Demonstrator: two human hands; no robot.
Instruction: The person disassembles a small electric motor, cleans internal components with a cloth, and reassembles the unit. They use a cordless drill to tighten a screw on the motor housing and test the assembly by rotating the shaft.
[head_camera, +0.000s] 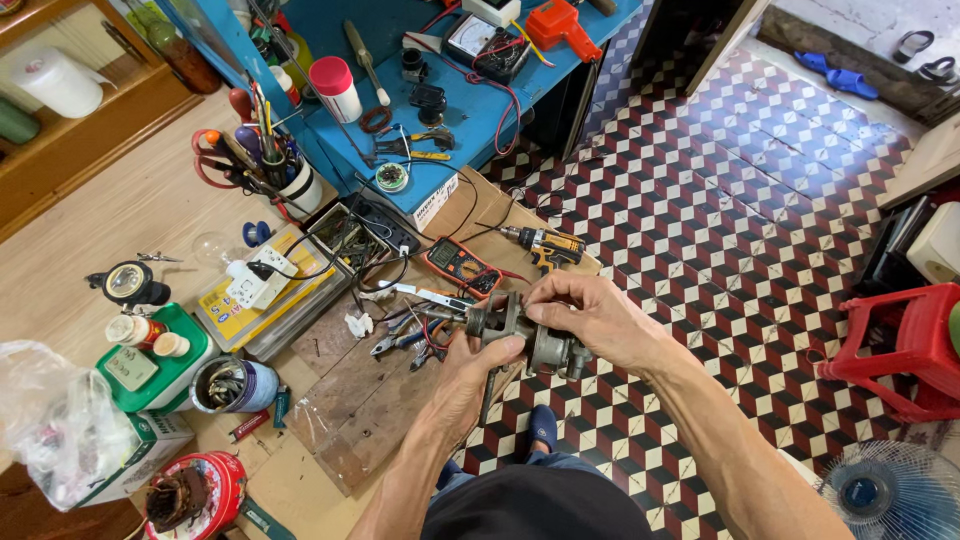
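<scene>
A grey metal motor part (522, 336) with a shaft and housing is held between both hands above the edge of a wooden board (360, 400). My left hand (470, 375) grips it from below and the left. My right hand (590, 315) closes over its top and right side, fingers curled on the housing. Pliers and small hand tools (405, 335) lie on the board just left of the part. An orange multimeter (460, 265) sits beyond my hands.
A cordless drill (545, 247) lies on cardboard at the far side. A blue workbench (460, 80) holds tools and meters. A power strip (255, 280), a tin of screws (232, 385), a red stool (900, 350) and a fan (880, 495) stand around on the patterned floor.
</scene>
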